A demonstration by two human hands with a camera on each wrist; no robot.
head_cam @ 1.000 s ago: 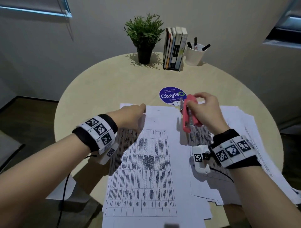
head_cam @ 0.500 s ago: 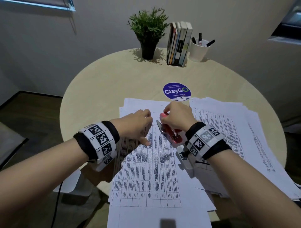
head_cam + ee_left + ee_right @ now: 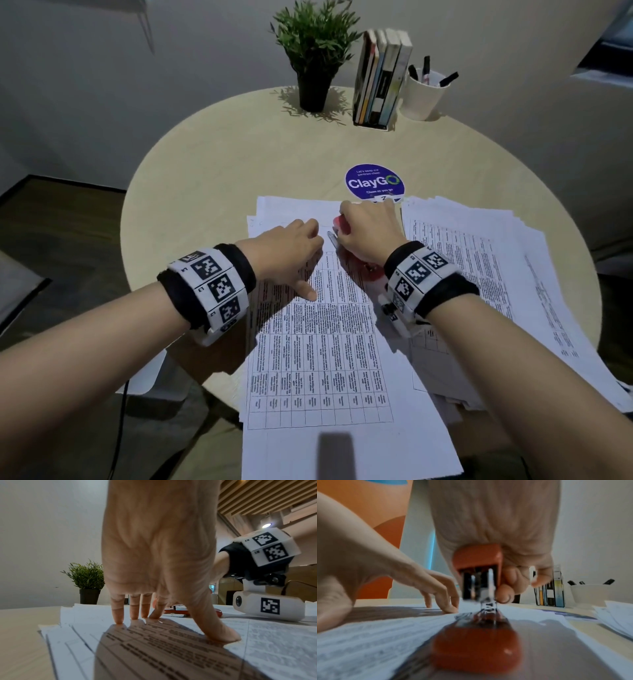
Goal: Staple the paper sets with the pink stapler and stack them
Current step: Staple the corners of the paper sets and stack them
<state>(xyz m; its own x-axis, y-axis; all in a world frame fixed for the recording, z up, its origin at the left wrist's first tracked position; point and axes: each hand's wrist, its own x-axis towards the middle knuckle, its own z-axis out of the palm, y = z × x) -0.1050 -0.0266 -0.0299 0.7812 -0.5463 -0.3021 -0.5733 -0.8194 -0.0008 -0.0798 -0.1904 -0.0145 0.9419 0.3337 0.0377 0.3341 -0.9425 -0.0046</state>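
A paper set [image 3: 318,342] printed with tables lies in front of me on the round table [image 3: 222,164]. My left hand [image 3: 306,257] presses it flat near its top edge, fingers straight and spread [image 3: 118,616]. Just to the right, my right hand [image 3: 368,228] grips the pink stapler [image 3: 339,222] by its upper arm [image 3: 477,558]. The stapler's base [image 3: 476,649] rests on the sheet while the arm is tilted up, so its mouth gapes. The stapler's nose sits at the set's top edge, mostly hidden by my hand. In the left wrist view the stapler [image 3: 176,612] shows behind my fingers.
A loose pile of more printed sheets [image 3: 486,274] spreads over the table's right side. A round blue sticker [image 3: 374,181] lies just past the papers. At the far edge stand a potted plant [image 3: 313,61], a row of books [image 3: 380,78] and a white pen cup [image 3: 424,96].
My right hand has carried the stapler from above the table down and left onto the top of the paper set, beside my left hand. The left hand stays pressed on the sheets.
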